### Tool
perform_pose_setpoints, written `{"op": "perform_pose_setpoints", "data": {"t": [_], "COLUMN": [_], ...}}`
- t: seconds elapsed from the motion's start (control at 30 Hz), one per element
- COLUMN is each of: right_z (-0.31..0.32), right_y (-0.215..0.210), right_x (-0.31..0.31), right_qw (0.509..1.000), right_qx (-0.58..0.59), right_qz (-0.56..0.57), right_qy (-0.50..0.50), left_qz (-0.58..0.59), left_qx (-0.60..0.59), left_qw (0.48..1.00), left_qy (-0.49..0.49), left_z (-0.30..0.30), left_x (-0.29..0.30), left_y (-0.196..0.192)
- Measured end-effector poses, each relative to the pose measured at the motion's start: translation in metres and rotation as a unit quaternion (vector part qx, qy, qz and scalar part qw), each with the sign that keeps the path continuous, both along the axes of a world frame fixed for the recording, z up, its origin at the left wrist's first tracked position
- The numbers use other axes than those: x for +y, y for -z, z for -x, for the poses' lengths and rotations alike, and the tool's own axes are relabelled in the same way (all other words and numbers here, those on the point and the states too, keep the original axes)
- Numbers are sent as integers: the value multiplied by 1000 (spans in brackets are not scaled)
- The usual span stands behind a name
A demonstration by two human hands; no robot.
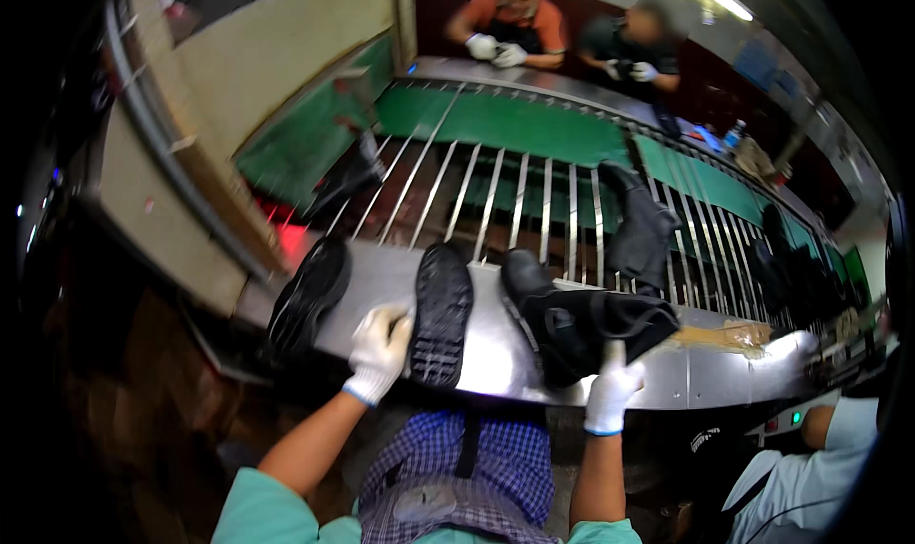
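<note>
My right hand (615, 391), in a white knit glove, grips the top edge of a black boot (572, 329). The boot lies on its side, with its shaft opening toward the right and its toe toward the far left. My left hand (381, 348), gloved the same way, is closed with its fingers curled at the left edge of a black shoe sole (441, 315). Whether anything is inside those fingers is hidden. The sole lies tread up on the metal ledge (496, 358). Left of that hand rests another black sole (310, 296), tilted over the ledge's near edge.
Beyond the ledge runs a rack of metal bars (486, 205) carrying a black boot (639, 225) and more dark footwear. Green panels (515, 124) lie behind it. Two gloved co-workers (505, 29) stand across. Another person's sleeve (810, 468) is at the near right. Brown tape (724, 336) covers part of the ledge.
</note>
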State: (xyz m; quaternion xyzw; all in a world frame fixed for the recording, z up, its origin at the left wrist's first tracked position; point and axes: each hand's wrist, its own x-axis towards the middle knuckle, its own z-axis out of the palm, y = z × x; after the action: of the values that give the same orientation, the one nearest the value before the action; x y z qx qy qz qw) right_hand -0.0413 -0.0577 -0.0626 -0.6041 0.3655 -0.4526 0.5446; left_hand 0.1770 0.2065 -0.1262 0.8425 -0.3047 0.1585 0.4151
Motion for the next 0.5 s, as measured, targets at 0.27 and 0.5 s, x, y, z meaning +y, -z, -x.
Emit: {"op": "perform_pose_setpoints", "data": {"t": [0.27, 0.5], "right_z": [82, 131], "right_y": [41, 20], "right_x": [-11, 74], "right_qw": [994, 894], "right_qx": [-55, -304], "right_qz": [-79, -329], "right_qy": [-42, 3], "left_qz": [195, 80], "left_qx": [-70, 260], "left_qw": [966, 908], "left_qy": [152, 320], "left_z": [34, 139], "left_x": [1, 1], "left_y": [-60, -55]}}
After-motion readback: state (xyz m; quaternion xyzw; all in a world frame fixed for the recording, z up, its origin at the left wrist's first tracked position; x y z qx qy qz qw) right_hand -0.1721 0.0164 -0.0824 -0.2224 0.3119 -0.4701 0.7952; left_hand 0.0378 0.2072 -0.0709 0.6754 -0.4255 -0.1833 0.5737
